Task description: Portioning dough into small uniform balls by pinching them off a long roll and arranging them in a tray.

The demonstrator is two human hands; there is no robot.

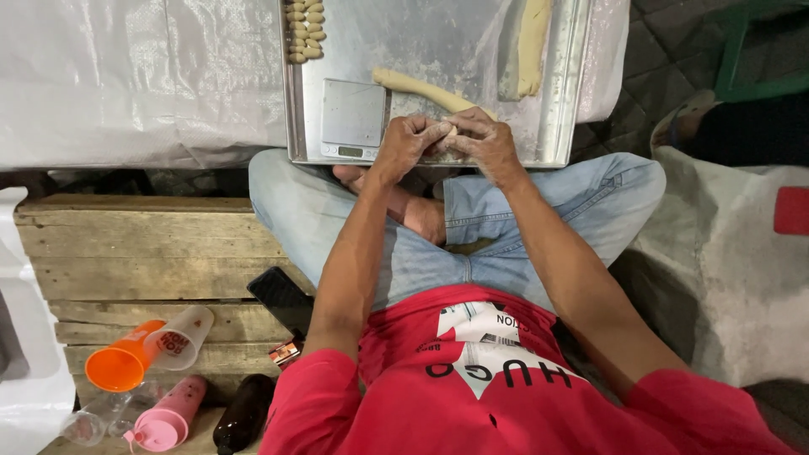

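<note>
My left hand (406,145) and my right hand (484,141) meet over the near edge of a floured metal tray (556,101). Both pinch the near end of a long pale dough rope (417,86) that runs up and left across the tray. A small digital scale (352,118) sits on the tray just left of my left hand. Rows of small dough pieces (304,29) lie at the tray's far left corner. A thicker dough strip (533,42) rests at the far right.
I sit cross-legged in jeans on a wooden pallet (126,253). A black phone (282,299) lies by my left thigh. Stacked orange and clear cups (147,347), a pink bottle (168,417) and a dark bottle (243,413) lie at lower left. White plastic sheeting (135,76) covers the far left.
</note>
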